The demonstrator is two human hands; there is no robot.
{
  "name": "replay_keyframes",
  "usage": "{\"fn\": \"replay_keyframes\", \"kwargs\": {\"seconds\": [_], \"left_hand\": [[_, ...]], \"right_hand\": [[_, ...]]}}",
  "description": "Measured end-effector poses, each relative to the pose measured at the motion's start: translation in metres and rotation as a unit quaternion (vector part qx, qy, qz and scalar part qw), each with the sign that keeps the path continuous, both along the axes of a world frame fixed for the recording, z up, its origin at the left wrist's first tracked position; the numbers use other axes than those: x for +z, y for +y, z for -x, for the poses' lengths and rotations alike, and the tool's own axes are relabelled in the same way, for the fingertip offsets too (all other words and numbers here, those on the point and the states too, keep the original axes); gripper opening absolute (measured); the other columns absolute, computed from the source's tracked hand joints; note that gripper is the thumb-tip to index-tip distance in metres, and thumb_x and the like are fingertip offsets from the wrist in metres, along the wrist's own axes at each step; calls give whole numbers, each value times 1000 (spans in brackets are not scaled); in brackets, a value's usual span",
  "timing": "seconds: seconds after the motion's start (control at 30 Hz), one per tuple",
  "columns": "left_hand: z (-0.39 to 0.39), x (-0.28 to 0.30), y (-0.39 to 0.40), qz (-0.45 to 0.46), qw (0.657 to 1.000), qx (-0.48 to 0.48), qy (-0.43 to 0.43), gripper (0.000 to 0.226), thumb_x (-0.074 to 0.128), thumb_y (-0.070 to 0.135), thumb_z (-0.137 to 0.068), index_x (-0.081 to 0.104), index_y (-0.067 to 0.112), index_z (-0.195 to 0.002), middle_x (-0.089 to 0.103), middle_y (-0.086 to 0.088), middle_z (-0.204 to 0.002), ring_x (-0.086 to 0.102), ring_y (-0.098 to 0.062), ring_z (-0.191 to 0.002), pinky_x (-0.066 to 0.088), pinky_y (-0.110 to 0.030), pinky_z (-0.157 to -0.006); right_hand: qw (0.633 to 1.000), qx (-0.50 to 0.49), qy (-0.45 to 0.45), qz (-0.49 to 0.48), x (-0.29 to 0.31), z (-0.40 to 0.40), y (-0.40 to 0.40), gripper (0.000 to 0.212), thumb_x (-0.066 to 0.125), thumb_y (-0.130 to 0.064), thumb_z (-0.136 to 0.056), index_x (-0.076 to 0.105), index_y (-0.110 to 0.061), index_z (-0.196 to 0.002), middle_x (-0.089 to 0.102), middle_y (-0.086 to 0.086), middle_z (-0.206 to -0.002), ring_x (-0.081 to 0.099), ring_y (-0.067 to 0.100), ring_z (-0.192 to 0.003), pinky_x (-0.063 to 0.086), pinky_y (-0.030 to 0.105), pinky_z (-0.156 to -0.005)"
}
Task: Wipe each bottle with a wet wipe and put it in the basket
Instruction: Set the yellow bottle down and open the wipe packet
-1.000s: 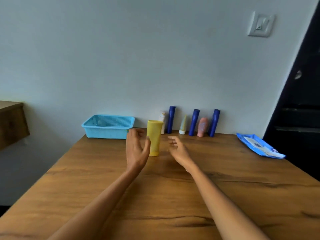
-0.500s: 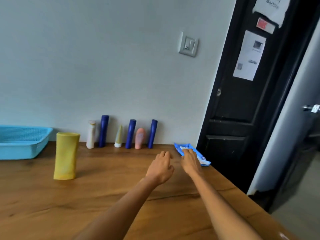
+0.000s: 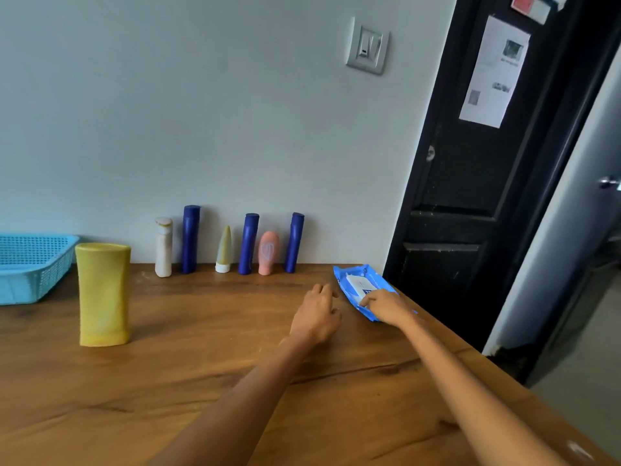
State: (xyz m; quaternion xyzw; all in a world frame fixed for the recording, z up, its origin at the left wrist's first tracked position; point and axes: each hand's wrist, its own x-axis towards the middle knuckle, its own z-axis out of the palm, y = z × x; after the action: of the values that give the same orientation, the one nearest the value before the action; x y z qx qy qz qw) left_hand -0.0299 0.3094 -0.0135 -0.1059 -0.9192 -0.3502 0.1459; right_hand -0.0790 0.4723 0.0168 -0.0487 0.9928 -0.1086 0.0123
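A blue wet wipe pack (image 3: 356,283) lies at the table's right edge. My right hand (image 3: 384,307) rests on its near end, fingertips touching the white flap; no clear pinch shows. My left hand (image 3: 316,314) hovers just left of the pack, fingers loosely curled, holding nothing. A tall yellow bottle (image 3: 102,294) stands alone on the left. Along the wall stand a white bottle (image 3: 163,247), three dark blue bottles (image 3: 191,238) (image 3: 248,243) (image 3: 294,242), a small cream tube (image 3: 224,249) and a pink bottle (image 3: 268,252). The light blue basket (image 3: 40,264) sits at the far left.
The wooden table (image 3: 201,381) ends just past the wipe pack on the right. Beyond that edge is a black door (image 3: 477,183). A grey wall with a light switch (image 3: 368,45) backs the table.
Over the last second my view swung right, away from the yellow bottle. Both hands moved from that bottle to the wipe pack, and my right hand now lies on it.
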Motion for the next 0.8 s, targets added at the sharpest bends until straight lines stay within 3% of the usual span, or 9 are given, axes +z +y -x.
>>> {"fn": "replay_keyframes", "kwargs": {"seconds": [0.07, 0.13, 0.23, 0.33, 0.4, 0.5, 0.57, 0.7, 0.8], "left_hand": [[-4, 3, 1, -17, 1000, 5, 6, 36, 48, 12, -88, 48, 9, -123, 46, -8, -127, 45, -24, -118, 40, -36, -99], [-10, 5, 4, -24, 1000, -1, 12, 38, 48, 11, -88, 45, 7, -126, 45, -10, -129, 44, -25, -120, 38, -35, -100], [-27, 8, 11, -3, 1000, -26, 6, 47, 55, 18, -90, 40, 7, -132, 41, -10, -133, 40, -25, -124, 36, -33, -102], [-42, 8, 19, 39, 997, -61, -19, 63, 59, 29, -89, 30, 9, -141, 35, -10, -142, 36, -26, -131, 33, -34, -106], [-49, 5, 22, 69, 993, -75, -66, 69, 57, 36, -90, 25, 11, -145, 31, -9, -148, 35, -26, -134, 30, -37, -108], [-55, 4, 22, 116, 986, -68, -103, 71, 51, 47, -91, 21, 17, -148, 28, -6, -151, 32, -26, -136, 24, -41, -113], [-59, 6, 18, 130, 984, -66, -98, 71, 51, 49, -90, 21, 18, -147, 27, -6, -151, 32, -26, -136, 23, -42, -114], [-62, 7, -4, 114, 985, -72, -107, 76, 58, 49, -86, 24, 17, -146, 27, -4, -148, 36, -21, -132, 33, -37, -106], [-64, 1, -22, 107, 986, -50, -114, 85, 59, 54, -83, 19, 15, -148, 22, -2, -152, 33, -19, -135, 32, -37, -108]], "right_hand": [[999, 26, -32, 12, 12, -21, 0, 41, 36, -4, -90, 64, -20, -115, 49, 4, -137, 48, 24, -118, 45, 24, -81], [992, 41, -91, 71, 21, -42, 0, 42, 37, 4, -85, 68, -12, -107, 62, 9, -120, 57, 19, -97, 43, 17, -64], [976, 68, -195, 69, 34, -66, 4, 40, 34, 5, -84, 70, -10, -95, 68, 4, -91, 59, 12, -80, 46, 20, -72], [965, 74, -239, 82, 40, -80, 10, 37, 37, 11, -80, 65, -13, -75, 65, 2, -79, 61, 13, -80, 49, 22, -73], [964, 51, -230, 124, 35, -80, 14, 34, 38, 10, -81, 62, -13, -74, 65, 7, -81, 62, 16, -78, 50, 22, -69], [971, -22, -139, 191, 19, -73, 19, 9, 51, -7, -90, 57, -11, -95, 55, 7, -99, 59, 16, -78, 51, 27, -64], [972, -56, -92, 209, 7, -70, 16, 21, 59, -19, -89, 55, -9, -108, 52, 7, -100, 58, 21, -79, 51, 30, -62], [969, -58, -92, 223, -3, -70, -5, 23, 65, -31, -85, 60, -10, -80, 43, 6, -65, 40, 15, -56, 39, 27, -49], [973, -71, -95, 201, -3, -63, -22, 34, 71, -39, -79, 57, -7, -77, 49, 2, -63, 47, 16, -54, 45, 27, -52]]}}
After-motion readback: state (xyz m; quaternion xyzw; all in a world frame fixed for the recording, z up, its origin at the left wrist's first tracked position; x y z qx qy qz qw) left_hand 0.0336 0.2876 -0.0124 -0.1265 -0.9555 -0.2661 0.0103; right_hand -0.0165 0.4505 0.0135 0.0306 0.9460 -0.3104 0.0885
